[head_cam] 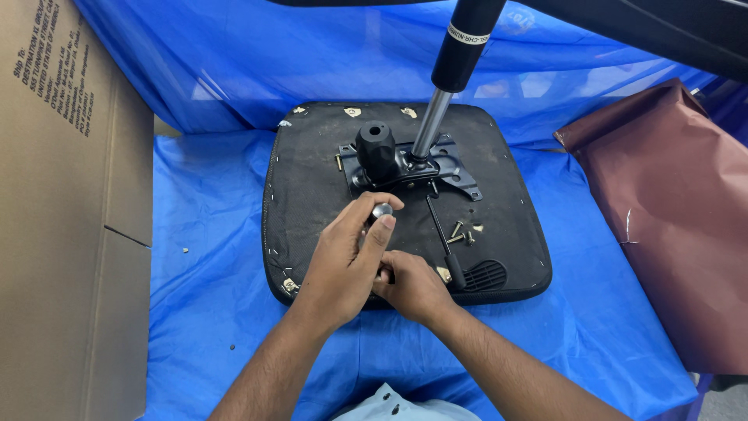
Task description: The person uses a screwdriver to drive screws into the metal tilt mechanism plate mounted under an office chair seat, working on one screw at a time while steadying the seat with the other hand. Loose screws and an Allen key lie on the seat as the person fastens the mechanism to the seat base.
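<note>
Head view: both hands over an upturned seat base [312,179].
Right hand [413,287]: near edge, fingers curled; what they grip I cannot tell.
Left hand [343,261]: fingers pinch a small silver knob [382,210].
Loose screws [461,232]: just right.
Black mechanism plate [405,165]: beyond, gas cylinder [456,66] rising from it.
Blue sheet [210,234]: underneath.

Matt black cloth seat underside [312,195], glossy blue plastic sheet [210,195], shiny metal gas-lift rod [431,125], dull brown cardboard box [54,195].
</note>
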